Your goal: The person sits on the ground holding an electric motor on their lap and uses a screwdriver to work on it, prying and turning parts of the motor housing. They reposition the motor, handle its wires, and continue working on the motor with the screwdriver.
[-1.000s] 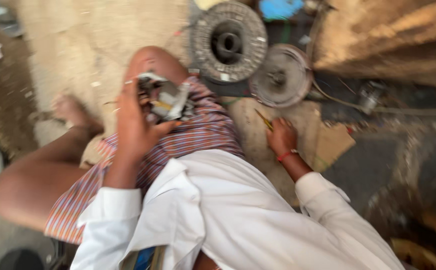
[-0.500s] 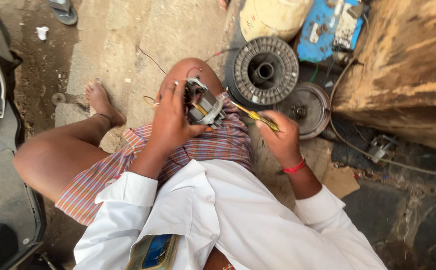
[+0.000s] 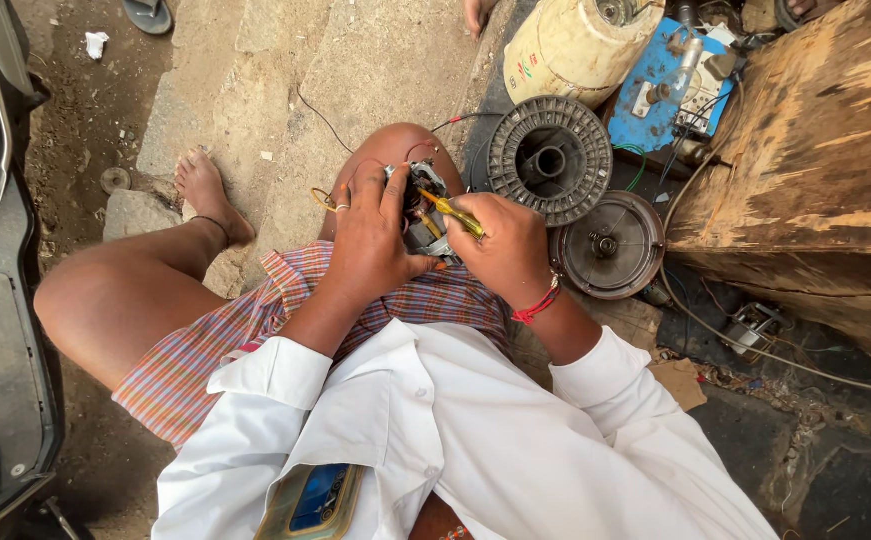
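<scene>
Person sat on the ground, right knee (image 3: 395,150) raised, and a small motor (image 3: 421,212) rested on that knee, between both hands. Left hand (image 3: 370,235) sat on the motor's left and near side, fingers (image 3: 363,188) curled over the top and thumb pressed against the near edge, so it was closed around the motor body. Right hand (image 3: 503,248) came in from the right, fingers wrapped tight around a yellow screwdriver (image 3: 452,213). Key relation: the screwdriver's long axis ran from near-right to far-left, handle end in the right hand, tip end pointing up-left into the motor's top face, just beside the left hand's fingers. Tip contact itself was too small to tell. Motor lay directly left of the right hand, touching the left hand, so the left hand was the nearer one and did the steadying, by my judgement. Red and dark wires (image 3: 425,148) trailed from the motor over the knee towards the far side. Well apart on the right, on the ground: a grey ribbed spool (image 3: 550,160), a round metal cover (image 3: 611,246) just near of it, a cream drum (image 3: 575,40) and a blue board (image 3: 667,95) farther off, a wooden block (image 3: 815,170) far right.
</scene>
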`<state>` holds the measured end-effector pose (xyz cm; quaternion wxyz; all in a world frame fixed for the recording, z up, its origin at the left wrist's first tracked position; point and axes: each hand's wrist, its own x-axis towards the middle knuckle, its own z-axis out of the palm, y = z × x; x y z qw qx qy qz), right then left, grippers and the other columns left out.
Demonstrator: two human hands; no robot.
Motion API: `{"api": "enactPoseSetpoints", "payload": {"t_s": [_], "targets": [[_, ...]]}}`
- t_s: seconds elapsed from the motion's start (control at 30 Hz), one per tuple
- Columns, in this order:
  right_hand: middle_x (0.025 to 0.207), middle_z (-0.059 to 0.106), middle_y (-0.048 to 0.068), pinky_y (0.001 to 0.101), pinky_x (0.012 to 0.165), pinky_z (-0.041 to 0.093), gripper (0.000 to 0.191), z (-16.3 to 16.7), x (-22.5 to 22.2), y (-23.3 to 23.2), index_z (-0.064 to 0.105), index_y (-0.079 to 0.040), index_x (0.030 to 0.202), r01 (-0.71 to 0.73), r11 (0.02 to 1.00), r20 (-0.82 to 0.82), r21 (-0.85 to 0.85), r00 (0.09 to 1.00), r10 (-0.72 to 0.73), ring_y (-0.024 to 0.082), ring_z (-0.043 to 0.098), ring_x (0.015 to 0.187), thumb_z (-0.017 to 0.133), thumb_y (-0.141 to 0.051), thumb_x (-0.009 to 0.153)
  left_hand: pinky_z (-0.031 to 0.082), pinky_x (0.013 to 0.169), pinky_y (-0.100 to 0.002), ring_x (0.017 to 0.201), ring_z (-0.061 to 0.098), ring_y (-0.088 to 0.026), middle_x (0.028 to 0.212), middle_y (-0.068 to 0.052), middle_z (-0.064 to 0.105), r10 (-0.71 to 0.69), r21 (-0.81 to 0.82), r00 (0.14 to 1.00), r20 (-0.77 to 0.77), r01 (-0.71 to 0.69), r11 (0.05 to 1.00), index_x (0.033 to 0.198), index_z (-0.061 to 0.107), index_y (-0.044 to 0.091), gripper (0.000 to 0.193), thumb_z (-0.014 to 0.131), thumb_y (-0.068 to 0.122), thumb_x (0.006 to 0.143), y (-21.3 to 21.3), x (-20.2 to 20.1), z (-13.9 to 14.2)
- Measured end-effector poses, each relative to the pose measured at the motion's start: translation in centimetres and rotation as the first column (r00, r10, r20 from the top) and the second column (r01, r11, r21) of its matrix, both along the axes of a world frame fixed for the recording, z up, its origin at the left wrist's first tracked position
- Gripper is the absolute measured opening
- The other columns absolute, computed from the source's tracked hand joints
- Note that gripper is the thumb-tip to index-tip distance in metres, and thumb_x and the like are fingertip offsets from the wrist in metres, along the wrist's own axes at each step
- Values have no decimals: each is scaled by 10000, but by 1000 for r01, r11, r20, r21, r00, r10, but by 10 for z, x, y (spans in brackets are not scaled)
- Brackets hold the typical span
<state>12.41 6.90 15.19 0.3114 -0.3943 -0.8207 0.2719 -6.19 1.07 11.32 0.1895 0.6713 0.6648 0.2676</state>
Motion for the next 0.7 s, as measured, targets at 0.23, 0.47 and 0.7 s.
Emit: {"api": "enactPoseSetpoints", "payload": {"t_s": [0.23, 0.47, 0.7], "targets": [[852, 718, 140, 409, 631, 556, 146, 1, -11, 1, 703, -46, 966, -8, 1000, 64, 10, 998, 7, 325, 714, 744, 777, -116, 861, 253, 1104, -681, 1297, 470, -461, 1373, -290, 473, 10, -42, 1000, 8, -9, 999, 1478, 392, -22, 1286, 1011, 370, 421, -1, -1, 1], [853, 722, 133, 401, 624, 563, 138, 7, -18, 2, 696, -51, 951, -30, 999, 66, 13, 997, 30, 316, 722, 744, 777, -108, 855, 256, 1105, -690, 1301, 465, -461, 1378, -282, 472, 15, -64, 1000, 9, -15, 998, 1479, 397, -4, 1280, 1005, 367, 416, -1, -1, 2], [805, 691, 110, 429, 643, 542, 128, 9, -22, 1, 669, -61, 889, -57, 991, 126, 120, 991, 42, 312, 696, 737, 775, -101, 829, 246, 1112, -703, 1302, 471, -457, 1368, -269, 479, 12, -68, 1000, 14, -11, 998, 1482, 386, 19, 1280, 1006, 369, 419, 0, -1, 3]]}}
